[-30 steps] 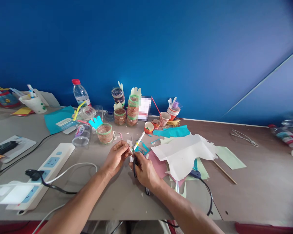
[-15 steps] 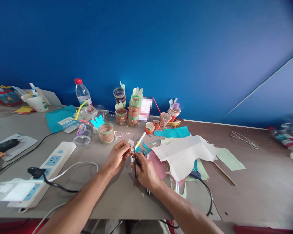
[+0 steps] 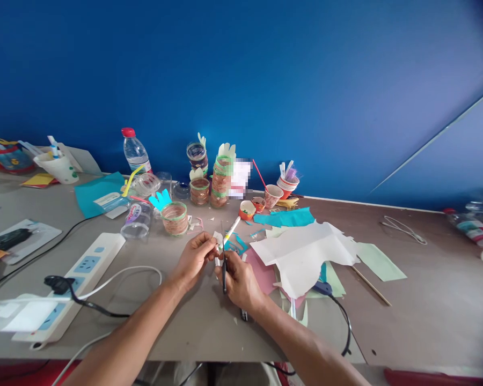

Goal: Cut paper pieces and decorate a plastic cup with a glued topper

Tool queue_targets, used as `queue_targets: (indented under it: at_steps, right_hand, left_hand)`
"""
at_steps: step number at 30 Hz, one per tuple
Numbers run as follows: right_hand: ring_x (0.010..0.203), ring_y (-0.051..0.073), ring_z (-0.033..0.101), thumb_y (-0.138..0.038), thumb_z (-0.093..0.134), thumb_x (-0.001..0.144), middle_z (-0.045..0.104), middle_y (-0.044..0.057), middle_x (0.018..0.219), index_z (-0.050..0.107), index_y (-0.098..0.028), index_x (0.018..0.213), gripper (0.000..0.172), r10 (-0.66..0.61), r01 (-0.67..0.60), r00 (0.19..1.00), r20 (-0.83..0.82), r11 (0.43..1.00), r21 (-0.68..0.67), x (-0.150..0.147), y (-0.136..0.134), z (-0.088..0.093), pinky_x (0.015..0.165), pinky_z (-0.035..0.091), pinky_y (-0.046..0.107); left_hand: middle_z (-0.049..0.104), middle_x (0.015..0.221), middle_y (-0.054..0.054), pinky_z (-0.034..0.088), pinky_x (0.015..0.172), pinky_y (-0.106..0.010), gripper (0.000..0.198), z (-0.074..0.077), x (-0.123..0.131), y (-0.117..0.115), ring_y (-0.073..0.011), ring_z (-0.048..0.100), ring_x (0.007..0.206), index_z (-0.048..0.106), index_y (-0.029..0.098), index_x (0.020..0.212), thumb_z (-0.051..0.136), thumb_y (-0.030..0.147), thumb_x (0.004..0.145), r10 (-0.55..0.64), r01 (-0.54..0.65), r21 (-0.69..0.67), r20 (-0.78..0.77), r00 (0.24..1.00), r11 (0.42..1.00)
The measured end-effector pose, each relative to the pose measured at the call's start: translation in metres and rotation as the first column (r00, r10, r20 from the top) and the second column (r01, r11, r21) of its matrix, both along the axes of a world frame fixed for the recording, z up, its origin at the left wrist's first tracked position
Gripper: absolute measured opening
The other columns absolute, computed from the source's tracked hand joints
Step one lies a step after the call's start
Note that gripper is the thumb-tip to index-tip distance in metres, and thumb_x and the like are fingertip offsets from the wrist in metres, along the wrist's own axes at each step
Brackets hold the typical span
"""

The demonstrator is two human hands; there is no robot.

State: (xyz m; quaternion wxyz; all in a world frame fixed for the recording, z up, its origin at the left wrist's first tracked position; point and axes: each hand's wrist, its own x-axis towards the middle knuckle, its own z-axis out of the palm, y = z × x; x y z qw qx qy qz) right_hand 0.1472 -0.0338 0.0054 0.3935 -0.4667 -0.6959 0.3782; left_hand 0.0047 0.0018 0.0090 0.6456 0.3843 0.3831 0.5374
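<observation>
My left hand [image 3: 197, 258] pinches a small pale piece of paper [image 3: 218, 238] between thumb and fingers. Close against it on the right, my right hand [image 3: 239, 279] is closed round a pair of dark-handled scissors [image 3: 224, 268], whose narrow blades point away from me beside the paper. Just beyond the blades lies a white and yellow pen [image 3: 231, 231], with blue paper scraps [image 3: 237, 244] next to it. A twine-wrapped jar [image 3: 175, 219] with a blue paper crown stands beyond my left hand.
On the left are a power strip [image 3: 84, 273] with cables and a glue gun [image 3: 4, 249]. White paper [image 3: 306, 252] covers coloured sheets at the right, near a wooden stick [image 3: 372, 286]. More wrapped jars [image 3: 221, 182], paper cups [image 3: 272, 197] and a bottle [image 3: 136, 153] stand by the blue wall.
The pale paper in my left hand has turned slightly and shows more of its surface. Both hands keep nearly the same place and grip.
</observation>
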Motion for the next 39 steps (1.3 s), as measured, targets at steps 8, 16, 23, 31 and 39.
queue_targets:
  at_steps: [8, 16, 23, 31, 39]
  right_hand:
    - [0.052, 0.01, 0.038, -0.029, 0.051, 0.084, 0.045, -0.006, 0.059, 0.053, -0.018, 0.097, 0.017, 0.022, -0.023, 1.0, -0.017, 0.999, -0.038, 0.0, -0.002, -0.005, 0.05, 0.032, 0.023]
    - [0.054, 0.011, 0.035, -0.036, 0.055, 0.083, 0.04, -0.006, 0.061, 0.053, -0.02, 0.094, 0.02, -0.048, 0.018, 0.973, -0.225, 0.991, -0.132, 0.004, 0.003, -0.004, 0.05, 0.029, 0.024]
    - [0.06, 0.01, 0.045, -0.036, 0.07, 0.074, 0.052, -0.005, 0.069, 0.054, -0.023, 0.097, 0.031, -0.12, 0.009, 0.795, -0.595, 0.982, -0.187, 0.013, 0.021, -0.001, 0.055, 0.035, 0.022]
    - [0.05, 0.007, 0.045, -0.025, 0.074, 0.065, 0.055, -0.007, 0.062, 0.056, -0.02, 0.096, 0.036, -0.235, -0.008, 0.742, -0.627, 0.933, -0.359, 0.016, 0.026, 0.006, 0.048, 0.034, 0.019]
    - [0.048, 0.007, 0.044, -0.031, 0.072, 0.067, 0.054, -0.007, 0.06, 0.053, -0.019, 0.096, 0.038, -0.216, 0.016, 0.822, -0.527, 0.934, -0.357, 0.017, 0.027, 0.006, 0.044, 0.031, 0.019]
  left_hand:
    - [0.053, 0.057, 0.004, 0.035, 0.056, -0.022, 0.027, 0.002, 0.001, 0.0, -0.0068, 0.044, 0.052, 0.054, 0.016, 0.062, 0.07, 0.035, 0.074, 0.002, -0.002, -0.018, -0.005, 1.0, 1.0]
    - [0.055, 0.061, 0.003, 0.033, 0.057, -0.022, 0.026, -0.003, -0.002, 0.003, -0.0081, 0.044, 0.056, 0.055, 0.016, 0.065, 0.068, 0.035, 0.076, 0.016, -0.015, 0.02, -0.064, 0.998, 1.0]
    - [0.05, 0.058, 0.004, 0.032, 0.055, -0.023, 0.028, -0.002, -0.003, 0.002, -0.0092, 0.043, 0.056, 0.053, 0.017, 0.066, 0.062, 0.039, 0.08, -0.054, 0.079, 0.09, -0.255, 0.966, 0.993]
    - [0.042, 0.055, 0.006, 0.029, 0.049, -0.022, 0.032, 0.01, -0.001, -0.004, -0.0085, 0.038, 0.051, 0.051, 0.018, 0.066, 0.065, 0.044, 0.077, -0.25, 0.301, 0.033, -0.475, 0.844, 0.953]
    - [0.047, 0.055, 0.004, 0.033, 0.049, -0.022, 0.034, 0.011, -0.002, -0.003, -0.0093, 0.041, 0.051, 0.054, 0.018, 0.064, 0.068, 0.047, 0.074, -0.245, 0.281, 0.027, -0.419, 0.874, 0.959]
